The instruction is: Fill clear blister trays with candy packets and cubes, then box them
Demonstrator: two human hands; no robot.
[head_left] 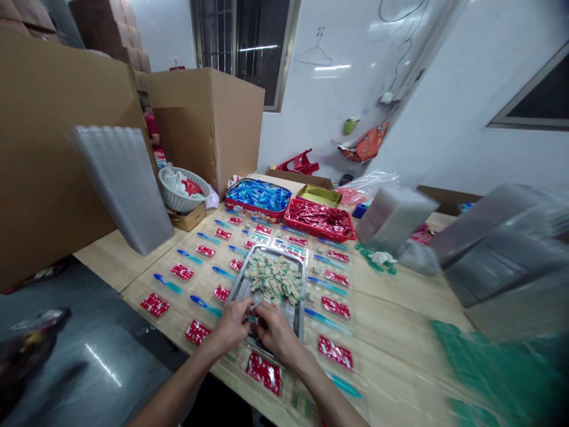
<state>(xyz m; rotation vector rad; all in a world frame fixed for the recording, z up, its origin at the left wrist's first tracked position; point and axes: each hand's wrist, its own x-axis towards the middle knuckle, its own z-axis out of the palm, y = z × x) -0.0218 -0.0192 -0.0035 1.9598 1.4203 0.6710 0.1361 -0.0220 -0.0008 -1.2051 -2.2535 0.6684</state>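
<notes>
Both hands meet over the near end of a metal tray [300, 320] that holds a heap of small beige and green pieces [273, 276]. My left hand [235, 320] has its fingers pinched, and my right hand [273, 326] curls its fingers beside it. Something small and greenish sits between the fingertips, too small to make out. Around the tray lie rows of clear packs with blue brushes [204, 305] and red-and-white spotted packets [264, 372].
Farther back are a tin of blue items [259, 197] and a red basket of red packets [319, 218]. Stacks of clear plastic trays stand left [127, 190] and right [395, 216]. A white basket [182, 193] and large cardboard boxes [200, 124] are at the back left, with a person partly visible.
</notes>
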